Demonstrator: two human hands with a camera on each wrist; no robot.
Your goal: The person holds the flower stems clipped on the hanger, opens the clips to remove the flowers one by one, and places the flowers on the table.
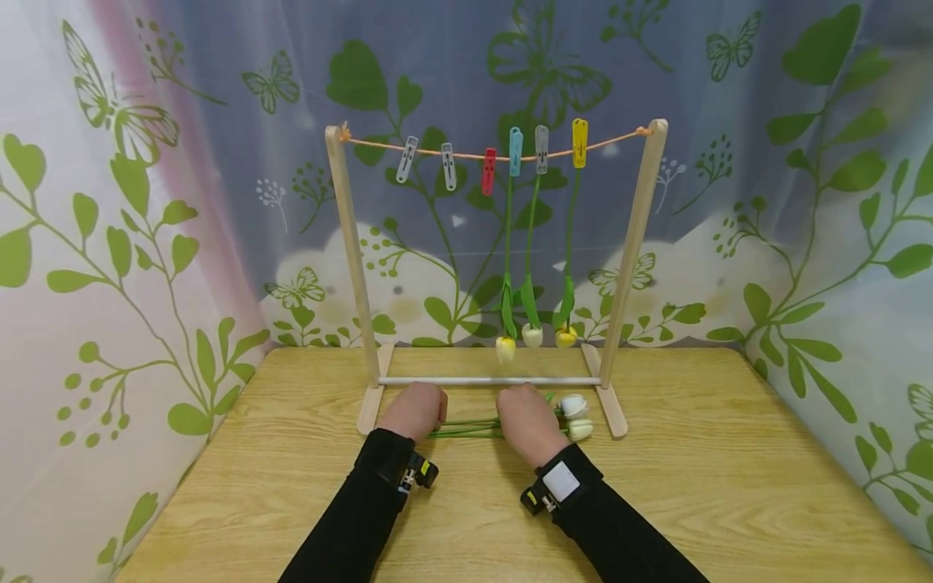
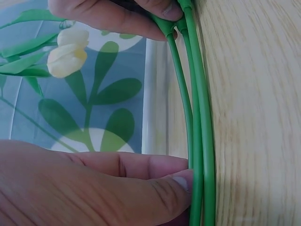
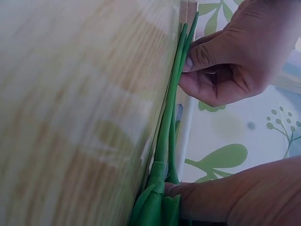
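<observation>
Green-stemmed artificial tulips (image 1: 470, 429) lie on the table in a small bundle, their white heads to the right. At the stem ends, my left hand (image 1: 415, 410) pinches a stem between thumb and fingers; three stems (image 2: 202, 122) pass beside its thumb in the left wrist view. My right hand (image 1: 528, 425) grips the bundle near the leaves (image 3: 153, 197), close to the blooms, hiding part of it in the head view. Above, three tulips hang head down from a blue clothespin (image 1: 515, 151), a grey clothespin (image 1: 542, 149) and a yellow clothespin (image 1: 579, 143).
A wooden frame (image 1: 632, 243) stands behind my hands, with an orange cord (image 1: 466, 155) strung across its posts and a white bar (image 1: 488, 380) low down. Two pale clothespins (image 1: 407, 159) and a red clothespin (image 1: 489, 171) hang without flowers. A leaf-patterned curtain (image 1: 219, 202) surrounds the table (image 1: 466, 510).
</observation>
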